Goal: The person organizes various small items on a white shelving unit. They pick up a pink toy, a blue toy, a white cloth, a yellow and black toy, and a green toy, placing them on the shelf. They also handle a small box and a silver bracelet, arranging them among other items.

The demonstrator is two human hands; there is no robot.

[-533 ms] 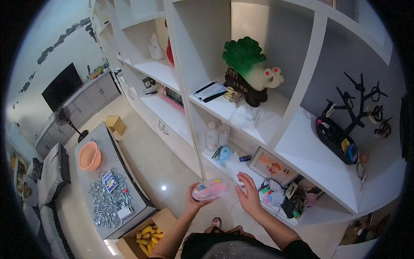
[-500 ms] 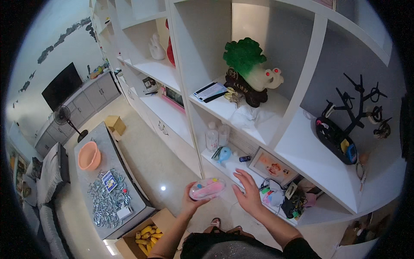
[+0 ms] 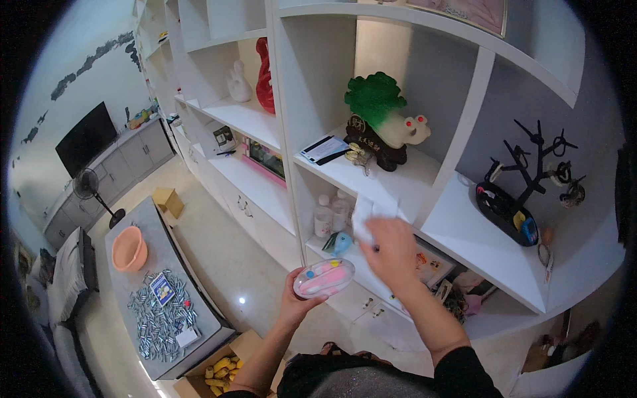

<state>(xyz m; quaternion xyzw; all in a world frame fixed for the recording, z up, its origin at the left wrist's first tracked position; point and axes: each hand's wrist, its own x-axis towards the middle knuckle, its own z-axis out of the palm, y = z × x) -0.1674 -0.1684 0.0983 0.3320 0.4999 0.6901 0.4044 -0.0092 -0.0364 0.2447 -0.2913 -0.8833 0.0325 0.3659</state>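
Observation:
In my left hand [image 3: 296, 300] is a clear oval plastic case [image 3: 325, 278] with pink, white, blue and yellow pieces inside. My fingers wrap round its left end. My right hand [image 3: 391, 249], slightly blurred, grips a crumpled white cloth or tissue [image 3: 373, 211] at the front edge of the middle shelf. The cloth hangs over that edge, above the lower shelf. Behind it on the middle shelf stands a green and white cabbage-shaped ornament [image 3: 385, 116] on a dark base. A blue whale-shaped item [image 3: 341, 244] sits on the lower shelf, left of my right hand.
Clear bottles [image 3: 324, 217] and a picture frame [image 3: 434, 265] stand on the lower shelf. A black jewellery tree [image 3: 534, 166] is at the right. To the left, a grey table [image 3: 136, 222] bears a peach basin [image 3: 129, 249] and many metal cylinders [image 3: 159, 312]; bananas [image 3: 222, 371] lie in a box.
My right hand has moved up from beside the case, closed on the white cloth and drawn it to the shelf edge. My left hand still holds the case. The view has shifted slightly.

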